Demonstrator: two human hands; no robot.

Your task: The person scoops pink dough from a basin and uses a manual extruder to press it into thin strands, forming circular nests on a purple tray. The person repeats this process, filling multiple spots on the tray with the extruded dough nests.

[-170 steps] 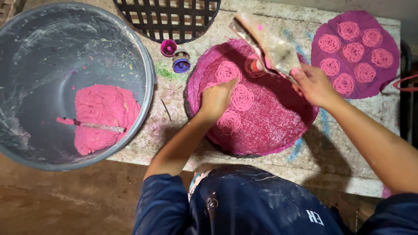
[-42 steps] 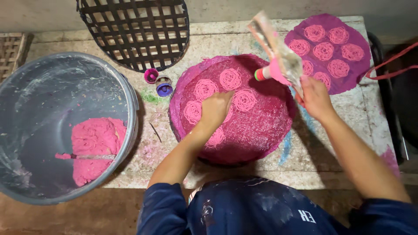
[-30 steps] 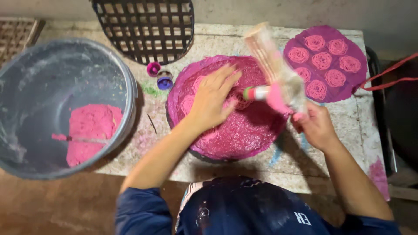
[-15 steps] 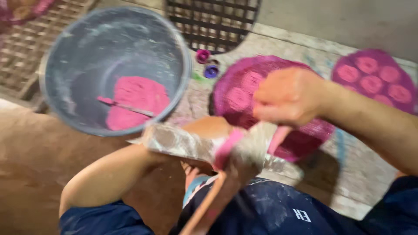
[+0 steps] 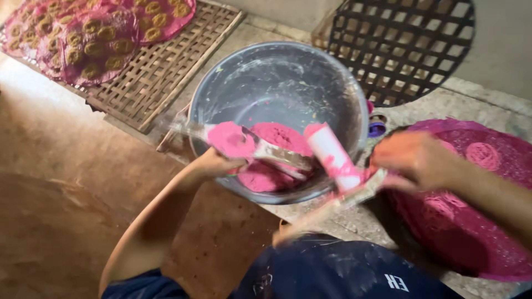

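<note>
Two bare hands are seen from above, at work over a grey metal basin (image 5: 277, 88) that stands on a stone table (image 5: 460, 97). A mound of pink paste (image 5: 271, 160) lies at the near side of the basin floor. The left hand (image 5: 213, 163) is placed at the basin's near rim, its fingers closed around the handle of a flat spatula (image 5: 266, 152); a lump of pink paste sits on the blade near the hand. The right hand (image 5: 415, 160) is blurred, and whether its fingers are closed cannot be told; it lies just beside a pink-smeared piping bag (image 5: 332, 158), whose pale tube leans against the basin's right rim. Under the right hand a round tray (image 5: 482, 232) coated in pink is seen, with spiral rosettes on it. A dark lattice grid (image 5: 404, 44) lies beyond the basin. At upper left, a woven bamboo mat (image 5: 160, 66) carries pink sheets with brownish rosettes (image 5: 100, 33).
</note>
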